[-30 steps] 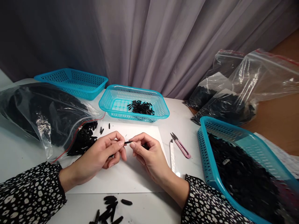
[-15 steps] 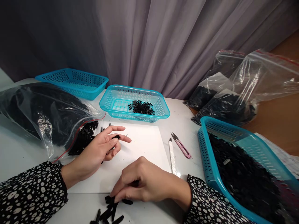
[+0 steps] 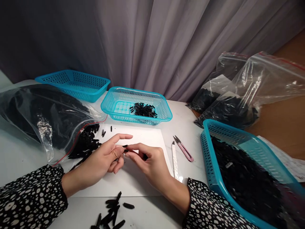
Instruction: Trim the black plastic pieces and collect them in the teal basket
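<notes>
Over the white sheet my two hands meet at the fingertips. My left hand pinches small black elongated pieces between thumb and fingers, its index finger stretched out above. The thumb and index finger of my right hand close on the right end of these pieces. Something dark shows inside the curl of the right hand, too hidden to make out. Below the hands, a loose group of black pieces lies at the table's near edge.
At left, a zip bag spills black pieces. Blue baskets stand behind: one and another with black pieces. Pink thread snips and a white-handled blade lie right, near a full basket and bags.
My right hand has moved up and away from the loose pieces at the near edge to my left fingertips. My left hand has shifted slightly, still pinching.
</notes>
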Demonstrator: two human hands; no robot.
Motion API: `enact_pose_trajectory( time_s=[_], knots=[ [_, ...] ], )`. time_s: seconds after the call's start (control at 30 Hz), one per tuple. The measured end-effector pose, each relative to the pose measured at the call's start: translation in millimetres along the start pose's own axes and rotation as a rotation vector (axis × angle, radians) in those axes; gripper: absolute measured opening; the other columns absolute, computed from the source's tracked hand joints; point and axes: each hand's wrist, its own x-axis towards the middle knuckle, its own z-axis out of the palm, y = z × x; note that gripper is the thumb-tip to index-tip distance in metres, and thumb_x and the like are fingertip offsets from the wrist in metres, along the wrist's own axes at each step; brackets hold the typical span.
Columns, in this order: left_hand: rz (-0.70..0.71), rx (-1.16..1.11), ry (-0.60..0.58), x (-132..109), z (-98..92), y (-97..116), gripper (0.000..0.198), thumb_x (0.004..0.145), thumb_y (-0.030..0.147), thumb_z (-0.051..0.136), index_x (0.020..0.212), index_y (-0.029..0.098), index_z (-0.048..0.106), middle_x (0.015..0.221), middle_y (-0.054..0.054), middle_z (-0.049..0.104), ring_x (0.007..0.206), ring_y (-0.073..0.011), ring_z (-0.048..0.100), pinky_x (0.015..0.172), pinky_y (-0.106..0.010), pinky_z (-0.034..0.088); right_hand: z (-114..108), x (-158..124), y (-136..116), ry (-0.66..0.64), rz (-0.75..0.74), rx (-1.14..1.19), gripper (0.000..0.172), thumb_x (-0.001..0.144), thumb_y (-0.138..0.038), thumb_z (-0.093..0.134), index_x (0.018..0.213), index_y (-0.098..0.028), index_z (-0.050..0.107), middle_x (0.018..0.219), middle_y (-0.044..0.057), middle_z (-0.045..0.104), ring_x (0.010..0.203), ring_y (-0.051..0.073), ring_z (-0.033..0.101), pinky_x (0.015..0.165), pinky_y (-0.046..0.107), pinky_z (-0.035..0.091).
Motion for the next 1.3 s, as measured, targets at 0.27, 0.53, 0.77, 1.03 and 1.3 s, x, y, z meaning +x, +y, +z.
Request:
enact_pose_trajectory(
  time_s=[0.27, 0.53, 0.77, 1.03, 1.3],
  knots=[
    [0.019, -0.059, 0.087, -0.9, 3.8, 7.2, 0.031, 0.094, 0.053, 0.051, 0.090, 0.022, 0.048, 0.047, 0.009, 0.048, 0.042, -0.0078, 0.024, 0.044, -0.023, 0.014, -1.9, -0.7, -7.8, 0.037, 0.119, 0.191, 0.017, 0.085, -0.033, 0.071, 0.090, -0.021, 0.082, 0.055, -0.001, 0.060, 0.049, 0.012, 0.039, 0.050, 0.027, 0.033],
    [0.036, -0.073, 0.178, 4.8, 0.9, 12.8, 0.030, 0.088, 0.044, 0.064, 0.077, 0.019, 0.053, 0.074, -0.003, 0.073, 0.044, -0.0058, 0.032, 0.044, -0.023, 0.018, -3.9, 4.0, -4.1, 0.086, 0.206, 0.320, 0.017, 0.081, -0.037, 0.072, 0.078, -0.022, 0.080, 0.062, 0.001, 0.064, 0.059, 0.015, 0.048, 0.055, 0.028, 0.039],
    [0.047, -0.060, 0.191, 5.1, -0.4, 12.5, 0.031, 0.087, 0.045, 0.065, 0.075, 0.018, 0.056, 0.064, 0.000, 0.068, 0.045, -0.0063, 0.031, 0.044, -0.022, 0.018, -4.5, 4.6, -4.9, 0.082, 0.210, 0.327, 0.016, 0.079, -0.037, 0.074, 0.079, -0.022, 0.080, 0.055, -0.003, 0.052, 0.054, 0.013, 0.040, 0.053, 0.027, 0.034],
    [0.044, -0.032, 0.199, 3.7, 2.2, 16.0, 0.025, 0.088, 0.042, 0.063, 0.084, 0.018, 0.062, 0.051, 0.006, 0.051, 0.045, -0.0083, 0.026, 0.045, -0.025, 0.015, -6.0, 5.3, -5.4, 0.085, 0.228, 0.339, 0.014, 0.078, -0.034, 0.074, 0.082, -0.022, 0.080, 0.050, -0.006, 0.043, 0.050, 0.011, 0.033, 0.051, 0.027, 0.032],
    [0.093, -0.030, 0.185, 12.2, 0.4, 9.3, 0.029, 0.089, 0.046, 0.064, 0.081, 0.018, 0.061, 0.054, 0.007, 0.050, 0.045, -0.0064, 0.025, 0.046, -0.023, 0.016, -6.1, 6.3, -4.9, 0.081, 0.225, 0.364, 0.015, 0.079, -0.032, 0.072, 0.087, -0.023, 0.081, 0.048, -0.008, 0.037, 0.048, 0.011, 0.030, 0.052, 0.027, 0.032]
  ],
)
